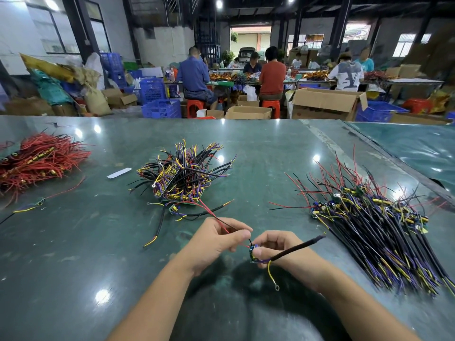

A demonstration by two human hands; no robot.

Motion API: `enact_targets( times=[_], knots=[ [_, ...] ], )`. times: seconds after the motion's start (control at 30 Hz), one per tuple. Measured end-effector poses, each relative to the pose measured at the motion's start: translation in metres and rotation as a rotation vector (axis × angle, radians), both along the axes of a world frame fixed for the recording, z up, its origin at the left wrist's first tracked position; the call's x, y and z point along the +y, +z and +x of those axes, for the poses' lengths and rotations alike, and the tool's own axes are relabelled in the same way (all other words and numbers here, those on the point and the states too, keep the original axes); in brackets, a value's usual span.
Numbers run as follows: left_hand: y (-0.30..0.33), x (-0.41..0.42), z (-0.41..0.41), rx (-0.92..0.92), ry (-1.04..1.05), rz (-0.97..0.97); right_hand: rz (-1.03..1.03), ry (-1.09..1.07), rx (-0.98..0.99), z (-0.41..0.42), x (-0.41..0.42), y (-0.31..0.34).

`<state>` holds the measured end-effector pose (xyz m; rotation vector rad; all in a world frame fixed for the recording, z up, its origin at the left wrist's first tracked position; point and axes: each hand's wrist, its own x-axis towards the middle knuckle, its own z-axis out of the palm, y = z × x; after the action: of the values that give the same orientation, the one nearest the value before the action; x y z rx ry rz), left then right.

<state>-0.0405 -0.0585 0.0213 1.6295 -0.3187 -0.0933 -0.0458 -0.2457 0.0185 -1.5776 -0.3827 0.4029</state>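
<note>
Above the green table (pixel 103 242), my left hand (pixel 216 242) pinches a thin red wire and black wire (pixel 222 223) that run back to the tangled pile of wired boards (pixel 182 175). My right hand (pixel 280 247) grips a small circuit board (pixel 253 254) between thumb and fingers. From that board a thick black sleeved cable (pixel 299 247) sticks out to the right. A yellow wire with a ring terminal (pixel 272 276) hangs down from it.
A sorted stack of wired boards (pixel 384 222) lies at the right, a heap of red wires (pixel 37 161) at the far left. A single loose board with wires (pixel 39 201) and a white strip (pixel 119 173) lie on the left. People sit working at tables behind, among boxes and blue crates.
</note>
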Motion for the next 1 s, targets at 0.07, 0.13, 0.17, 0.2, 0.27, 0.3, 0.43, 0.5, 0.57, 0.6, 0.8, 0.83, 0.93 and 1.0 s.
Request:
enact_targets(
  times=[0.07, 0.13, 0.17, 0.2, 0.27, 0.3, 0.43, 0.5, 0.57, 0.6, 0.8, 0.83, 0.93, 1.0],
  knots=[
    [-0.001, -0.003, 0.000, -0.004, 0.006, 0.036, 0.001, 0.017, 0.012, 0.000, 0.000, -0.001],
    [-0.001, -0.004, 0.000, -0.007, 0.039, 0.089, -0.021, 0.044, 0.010, 0.000, -0.001, -0.001],
    [0.000, -0.004, 0.000, -0.014, 0.059, 0.124, -0.035, 0.058, 0.005, 0.000, -0.001, -0.001],
    [0.001, -0.004, 0.000, -0.022, 0.078, 0.140, -0.048, 0.071, -0.002, 0.000, -0.002, -0.001],
    [0.003, -0.003, 0.001, -0.034, 0.143, 0.108, -0.069, 0.098, -0.010, 0.000, -0.003, 0.000],
    [0.004, -0.002, 0.002, -0.042, 0.189, 0.092, -0.076, 0.112, -0.010, 0.000, -0.003, 0.000],
    [0.003, 0.003, 0.010, -0.113, 0.413, 0.016, -0.094, 0.149, -0.009, 0.000, -0.003, 0.002],
    [0.001, 0.006, 0.013, -0.151, 0.498, -0.021, -0.107, 0.158, -0.016, -0.001, -0.003, 0.003],
    [-0.003, 0.006, 0.015, -0.167, 0.537, -0.044, -0.127, 0.170, -0.022, -0.002, -0.003, 0.004],
    [-0.005, 0.006, 0.015, -0.171, 0.548, -0.050, -0.141, 0.178, -0.025, -0.002, -0.003, 0.004],
    [-0.012, 0.006, 0.021, -0.137, 0.569, -0.068, -0.156, 0.255, 0.009, -0.004, -0.004, 0.010],
    [-0.014, 0.006, 0.022, -0.124, 0.564, -0.058, -0.168, 0.271, 0.009, -0.004, -0.005, 0.011],
    [-0.017, 0.009, 0.024, -0.082, 0.549, -0.001, -0.153, 0.298, 0.027, -0.005, -0.005, 0.012],
    [-0.019, 0.011, 0.026, -0.062, 0.537, 0.075, -0.138, 0.310, 0.036, -0.004, -0.004, 0.013]
  ],
)
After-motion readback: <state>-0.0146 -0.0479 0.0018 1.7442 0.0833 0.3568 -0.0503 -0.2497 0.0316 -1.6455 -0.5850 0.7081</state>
